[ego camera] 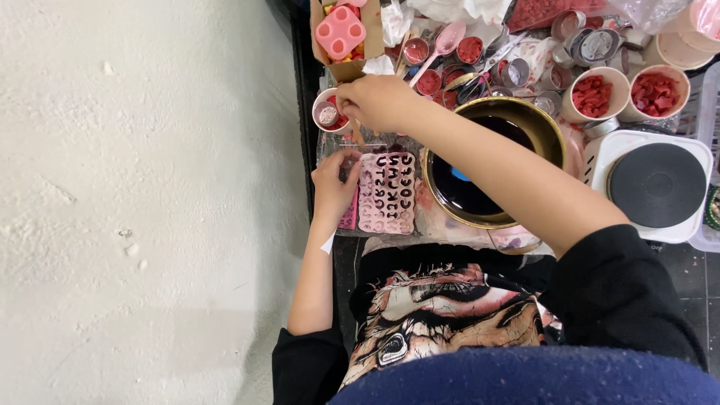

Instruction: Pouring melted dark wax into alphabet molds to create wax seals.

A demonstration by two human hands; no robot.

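Note:
My right hand [375, 101] reaches across my body to a small white cup [328, 114] with red bits in it. Its fingers are bunched at the cup's rim, and what they pinch is hidden. My left hand [334, 186] rests on the left edge of a pink silicone mould [390, 193] with letter-shaped hollows, its fingers curled over the edge. The mould lies flat on a plastic-covered surface, right beside a brass bowl [551, 135] of dark liquid. My right forearm passes over that bowl.
A white hot plate [656, 184] stands at the right. Two cups of red pieces [592, 94] sit behind it among several small tins. A cardboard box [346, 69] holds a pink block mould [341, 31]. A pink spoon [448, 37] lies nearby. A pale wall [142, 187] fills the left.

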